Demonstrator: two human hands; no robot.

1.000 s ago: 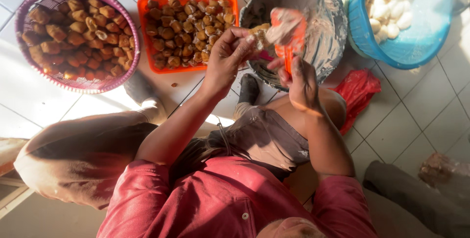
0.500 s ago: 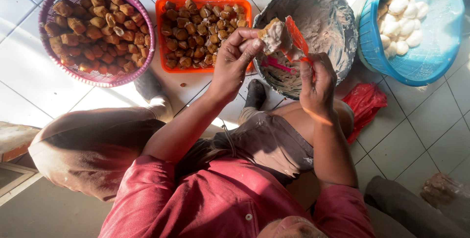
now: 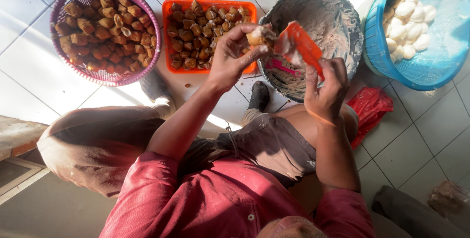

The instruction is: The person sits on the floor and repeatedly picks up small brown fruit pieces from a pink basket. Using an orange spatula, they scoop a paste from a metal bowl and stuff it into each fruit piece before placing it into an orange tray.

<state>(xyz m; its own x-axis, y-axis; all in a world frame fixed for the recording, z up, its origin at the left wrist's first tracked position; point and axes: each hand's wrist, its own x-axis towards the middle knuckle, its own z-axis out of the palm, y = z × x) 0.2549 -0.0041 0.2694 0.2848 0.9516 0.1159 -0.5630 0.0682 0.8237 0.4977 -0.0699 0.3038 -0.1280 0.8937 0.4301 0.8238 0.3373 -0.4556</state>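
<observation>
The person sits on a white tiled floor [image 3: 29, 86], seen from above, with both hands raised over a grey bowl [image 3: 338, 17] smeared inside with pale paste. The left hand [image 3: 230, 59] pinches a small browned puff [image 3: 259, 36] between thumb and fingertips, holding it just above the bowl's near-left rim. The right hand [image 3: 325, 93] is closed around the handle of an orange spatula [image 3: 299, 44], whose flat blade carries a dab of paste and touches the puff's open side. A pink tool [image 3: 281, 66] lies inside the bowl, low on its wall below the spatula.

Left of the bowl, almost touching it, stands an orange rectangular tray [image 3: 171, 37] filled with dark brown puffs. Farther left of the bowl, beyond the tray, a round purple basket [image 3: 61, 8] holds larger golden-brown pieces. Right of the bowl, a blue round basket [image 3: 431, 66] holds white dough balls [image 3: 406, 20], heaped against its left wall. A crumpled red plastic bag [image 3: 369, 110] lies on the floor just below and right of the bowl, beside the person's knee. A clear wrinkled bag [image 3: 448, 199] lies well away from the bowl at the lower right edge; what it holds cannot be told.

The person wears a red shirt [image 3: 205, 203] and brown trousers [image 3: 93, 145].
</observation>
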